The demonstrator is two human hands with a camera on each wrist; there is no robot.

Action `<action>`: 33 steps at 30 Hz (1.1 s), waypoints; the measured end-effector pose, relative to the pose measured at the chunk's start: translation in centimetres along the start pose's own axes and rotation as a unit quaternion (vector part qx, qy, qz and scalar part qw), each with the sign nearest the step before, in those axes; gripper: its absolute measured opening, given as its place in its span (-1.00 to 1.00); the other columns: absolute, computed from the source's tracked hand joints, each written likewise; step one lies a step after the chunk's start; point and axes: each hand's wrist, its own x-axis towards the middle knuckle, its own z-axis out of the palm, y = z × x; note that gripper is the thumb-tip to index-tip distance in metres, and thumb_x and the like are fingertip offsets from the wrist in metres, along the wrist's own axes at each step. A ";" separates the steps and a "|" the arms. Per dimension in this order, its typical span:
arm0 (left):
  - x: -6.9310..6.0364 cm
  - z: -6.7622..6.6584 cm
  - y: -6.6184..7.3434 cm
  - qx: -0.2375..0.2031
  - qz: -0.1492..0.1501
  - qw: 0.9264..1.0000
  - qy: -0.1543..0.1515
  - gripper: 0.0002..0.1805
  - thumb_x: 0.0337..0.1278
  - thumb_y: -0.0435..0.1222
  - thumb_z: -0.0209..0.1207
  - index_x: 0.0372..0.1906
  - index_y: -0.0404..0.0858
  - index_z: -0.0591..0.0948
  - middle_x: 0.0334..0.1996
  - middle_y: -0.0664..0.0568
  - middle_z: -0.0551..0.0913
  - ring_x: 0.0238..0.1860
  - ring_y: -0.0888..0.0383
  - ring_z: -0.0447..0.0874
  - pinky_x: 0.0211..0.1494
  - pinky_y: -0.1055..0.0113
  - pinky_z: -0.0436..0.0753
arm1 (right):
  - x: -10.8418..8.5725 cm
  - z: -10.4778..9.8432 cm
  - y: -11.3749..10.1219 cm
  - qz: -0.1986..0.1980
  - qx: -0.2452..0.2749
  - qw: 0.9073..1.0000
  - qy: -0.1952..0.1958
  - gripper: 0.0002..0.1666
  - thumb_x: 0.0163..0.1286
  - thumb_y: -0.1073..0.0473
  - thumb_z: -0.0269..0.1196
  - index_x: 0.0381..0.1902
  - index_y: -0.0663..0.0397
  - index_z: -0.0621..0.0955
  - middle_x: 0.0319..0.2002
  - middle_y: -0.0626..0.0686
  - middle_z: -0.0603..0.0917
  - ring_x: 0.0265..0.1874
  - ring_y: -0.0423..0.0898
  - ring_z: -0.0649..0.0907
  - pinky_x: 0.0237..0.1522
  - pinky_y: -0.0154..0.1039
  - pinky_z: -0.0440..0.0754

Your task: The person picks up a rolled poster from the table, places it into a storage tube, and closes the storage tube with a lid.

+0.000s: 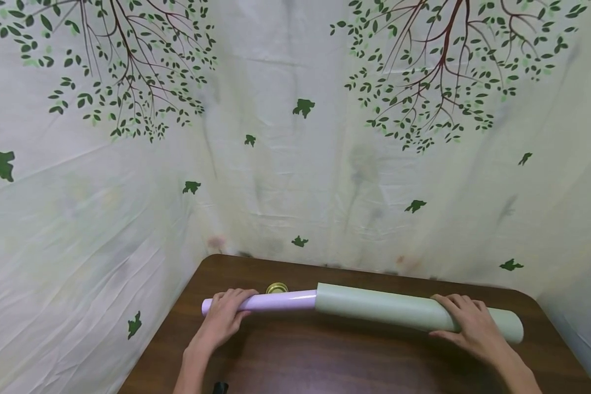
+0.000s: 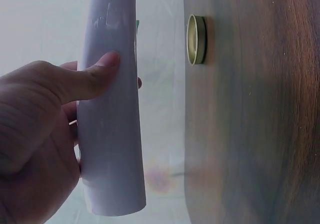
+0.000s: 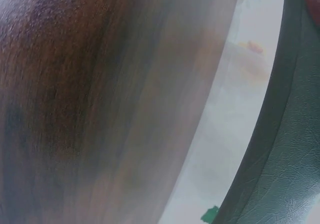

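A glossy lilac rolled tube (image 1: pixel 285 300) and a wider pale green tube (image 1: pixel 374 304) are held level above the brown table, end to end. The lilac one meets the green one's left end and appears to run into it; how far is hidden. Near the lilac tube's free end, my left hand (image 1: pixel 224 316) grips it, the thumb (image 2: pixel 95 78) lying along the near side and the fingers mostly hidden behind. Towards the green tube's right end, my right hand (image 1: pixel 473 323) holds it with fingers over the top and thumb below. Only a fingertip (image 3: pixel 313 1) shows in the right wrist view.
A shallow gold round lid or tin (image 1: pixel 277 288) lies on the table (image 1: pixel 345 355) behind the lilac tube. A small black object (image 1: pixel 220 388) shows at the bottom edge. Hanging cloth (image 1: pixel 285 180) printed with leaves and branches surrounds the table's back and sides.
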 end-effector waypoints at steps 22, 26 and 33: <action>0.8 0.6 1.8 -0.043 0.023 0.998 -0.027 -0.45 -0.09 -0.24 0.58 0.12 -0.05 0.71 -0.12 0.19 0.72 -0.04 0.16 0.61 0.14 -0.01 0.41 | 0.9 0.5 -2.1 -0.041 0.009 0.999 0.016 0.03 -0.28 -0.29 0.66 0.21 -0.08 0.63 -0.10 -0.07 0.68 -0.11 -0.02 0.66 -0.13 0.09 0.50; 0.7 0.9 2.2 -0.042 0.039 0.998 -0.023 -0.44 -0.09 -0.25 0.58 0.13 -0.07 0.72 -0.13 0.16 0.72 -0.05 0.13 0.62 0.14 -0.04 0.41 | 1.0 0.9 -2.7 -0.049 0.009 0.999 0.015 0.03 -0.27 -0.29 0.65 0.21 -0.08 0.63 -0.09 -0.09 0.67 -0.10 -0.05 0.65 -0.11 0.06 0.50; 0.7 1.6 2.8 -0.016 0.071 0.997 0.008 -0.41 -0.14 -0.26 0.58 0.14 -0.01 0.72 -0.19 0.15 0.67 -0.10 0.14 0.60 0.09 -0.04 0.43 | 1.1 1.2 -3.5 -0.053 0.011 0.998 0.022 0.02 -0.26 -0.30 0.64 0.20 -0.07 0.63 -0.09 -0.08 0.67 -0.11 -0.06 0.64 -0.11 0.06 0.50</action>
